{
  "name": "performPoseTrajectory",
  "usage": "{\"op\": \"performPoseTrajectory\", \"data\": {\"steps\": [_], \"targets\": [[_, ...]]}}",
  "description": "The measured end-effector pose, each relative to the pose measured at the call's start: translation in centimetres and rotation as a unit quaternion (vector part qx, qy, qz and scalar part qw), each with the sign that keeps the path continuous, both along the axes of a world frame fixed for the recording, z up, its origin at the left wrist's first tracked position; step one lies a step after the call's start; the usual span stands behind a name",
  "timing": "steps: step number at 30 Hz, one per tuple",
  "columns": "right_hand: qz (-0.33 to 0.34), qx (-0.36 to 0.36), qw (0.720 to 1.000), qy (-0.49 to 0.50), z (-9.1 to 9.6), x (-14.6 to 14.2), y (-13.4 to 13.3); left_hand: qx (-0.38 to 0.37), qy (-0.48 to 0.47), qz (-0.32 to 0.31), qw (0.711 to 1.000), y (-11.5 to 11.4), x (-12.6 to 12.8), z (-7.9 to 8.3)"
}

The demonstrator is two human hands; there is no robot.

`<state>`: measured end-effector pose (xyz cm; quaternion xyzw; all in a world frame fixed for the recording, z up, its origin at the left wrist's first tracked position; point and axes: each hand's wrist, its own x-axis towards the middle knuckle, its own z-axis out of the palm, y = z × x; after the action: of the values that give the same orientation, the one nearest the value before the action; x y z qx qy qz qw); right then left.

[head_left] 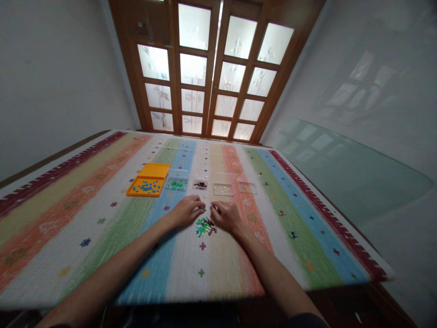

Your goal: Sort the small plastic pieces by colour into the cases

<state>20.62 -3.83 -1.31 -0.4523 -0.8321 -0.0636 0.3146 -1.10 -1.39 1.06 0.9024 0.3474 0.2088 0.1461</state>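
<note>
A small heap of mixed coloured beads (205, 226) lies on the striped tablecloth (102, 214) between my two hands. My left hand (186, 210) rests just left of the heap, its fingers curled and pinched at the tips near a small green piece. My right hand (226, 215) sits at the heap's right edge, fingers curled in a pinch above the beads. What either pinch holds is too small to make out.
Beyond the hands stands a row of trays: an orange tray (149, 181) with blue pieces, then clear boxes with green pieces (176, 184), dark pieces (200, 184), pale pieces (223, 189) and yellow pieces (246, 187). Wooden glazed doors (211, 73) lie behind the table.
</note>
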Motion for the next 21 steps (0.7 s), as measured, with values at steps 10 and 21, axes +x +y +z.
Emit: {"op": "performPoseTrajectory", "data": {"steps": [10,21], "targets": [[0.003,-0.015,1.0,-0.004,-0.3,0.1,0.1,0.024,-0.022,0.0,0.999,-0.2,0.6,-0.9],[0.001,-0.033,0.999,-0.006,-0.5,0.0,0.2,0.03,-0.067,0.048,0.996,1.4,-3.0,-1.0]]}}
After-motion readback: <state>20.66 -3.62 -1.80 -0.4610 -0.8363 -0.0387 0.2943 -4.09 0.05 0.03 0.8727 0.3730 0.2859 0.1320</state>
